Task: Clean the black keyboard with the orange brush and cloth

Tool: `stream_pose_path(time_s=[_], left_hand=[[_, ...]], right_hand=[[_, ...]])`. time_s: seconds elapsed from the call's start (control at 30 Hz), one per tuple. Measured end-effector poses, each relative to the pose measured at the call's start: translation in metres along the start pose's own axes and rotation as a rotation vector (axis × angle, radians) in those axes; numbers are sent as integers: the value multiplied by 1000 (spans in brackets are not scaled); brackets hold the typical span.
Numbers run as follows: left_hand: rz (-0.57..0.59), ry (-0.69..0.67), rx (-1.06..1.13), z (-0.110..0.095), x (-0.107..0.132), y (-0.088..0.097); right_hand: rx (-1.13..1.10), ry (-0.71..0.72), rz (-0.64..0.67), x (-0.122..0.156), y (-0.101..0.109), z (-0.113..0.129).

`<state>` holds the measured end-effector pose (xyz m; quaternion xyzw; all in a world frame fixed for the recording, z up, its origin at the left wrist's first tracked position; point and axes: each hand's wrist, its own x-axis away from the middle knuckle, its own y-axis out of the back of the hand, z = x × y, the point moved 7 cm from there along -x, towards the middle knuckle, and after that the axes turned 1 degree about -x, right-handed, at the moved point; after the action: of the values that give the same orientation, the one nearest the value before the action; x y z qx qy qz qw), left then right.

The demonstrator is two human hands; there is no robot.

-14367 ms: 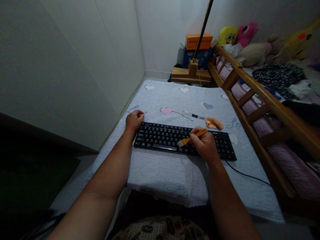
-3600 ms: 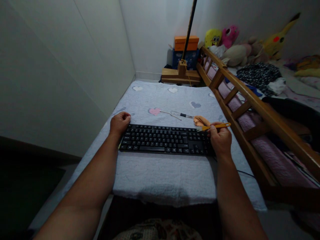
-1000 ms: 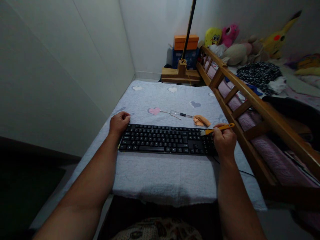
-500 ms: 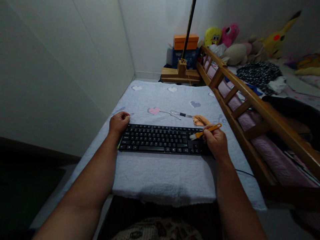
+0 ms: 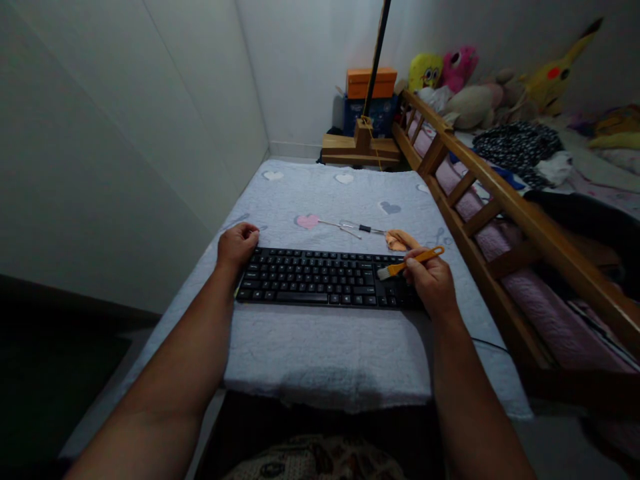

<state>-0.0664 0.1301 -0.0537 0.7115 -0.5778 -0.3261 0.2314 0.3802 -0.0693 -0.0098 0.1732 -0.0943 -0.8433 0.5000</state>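
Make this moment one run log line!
right hand: holds brush over keyboard | left hand: at keyboard's left end | orange cloth: beyond keyboard

Over the last second, the right hand (image 5: 431,277) has shifted nearer the left hand (image 5: 237,247), carrying the brush (image 5: 397,269) along the keyboard (image 5: 310,277).

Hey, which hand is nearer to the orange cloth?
Right. The right hand, gripping the brush, is just on the near side of the cloth; the left hand is far to its left, by the keyboard's far left corner.
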Motion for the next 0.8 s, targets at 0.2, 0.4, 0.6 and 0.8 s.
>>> stream_pose_path(time_s=[0.2,0.4,0.6,0.8], left_hand=[[1,-2,8,2,-1,-1],[6,15,-4,-1,0,1],[2,19,-14,-3,1,1],[6,-3,-16,-1,0,0]], right_hand=[[194,88,-102,-2,16,7],[225,85,-231,-4,34,15],[75,4,-230,-4,44,11],[-132,-76,-3,14,31,16]])
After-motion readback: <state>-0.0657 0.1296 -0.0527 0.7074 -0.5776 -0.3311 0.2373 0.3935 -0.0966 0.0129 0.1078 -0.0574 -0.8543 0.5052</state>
